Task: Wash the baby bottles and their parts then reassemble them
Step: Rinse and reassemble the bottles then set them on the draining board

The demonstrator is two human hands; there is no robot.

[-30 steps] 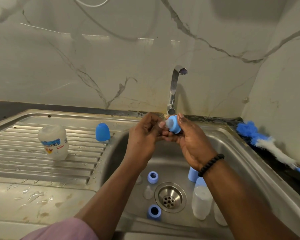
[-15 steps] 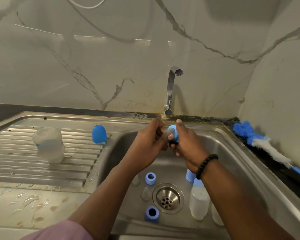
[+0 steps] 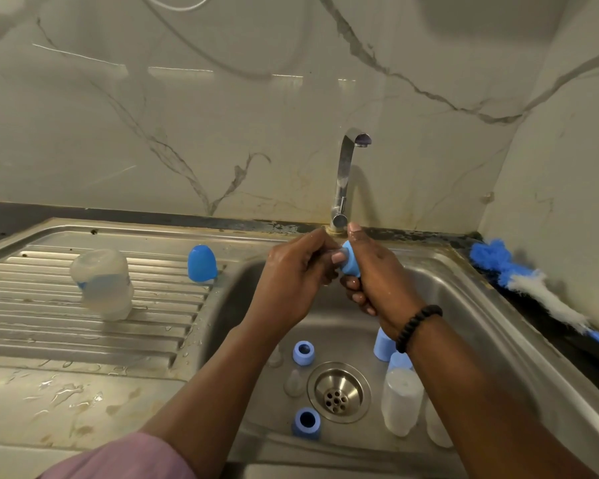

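Observation:
Over the sink basin [image 3: 440, 292], my right hand [image 3: 374, 271] grips a blue bottle collar [image 3: 351, 262]. My left hand [image 3: 296, 274] pinches the clear teat [image 3: 339, 253] sticking out of that collar. A clear bottle [image 3: 101, 283] stands upside down on the ribbed drainboard [image 3: 49, 323], with a blue cap [image 3: 202, 263] to its right. In the basin lie two blue collars [image 3: 303, 352] [image 3: 306, 422], loose clear teats [image 3: 294, 382], a blue cap [image 3: 382, 345] and two upturned clear bottles [image 3: 402, 399].
The tap [image 3: 346, 178] rises behind my hands, with no water visible. A drain strainer [image 3: 339, 392] sits mid-basin. A blue and white bottle brush [image 3: 529, 281] lies on the dark counter at right. Water puddles lie on the near drainboard.
Both hands moved slightly down and left with the collar, and the left fingers closed further round the teat. The view shifted a little; the items in the sink stayed put.

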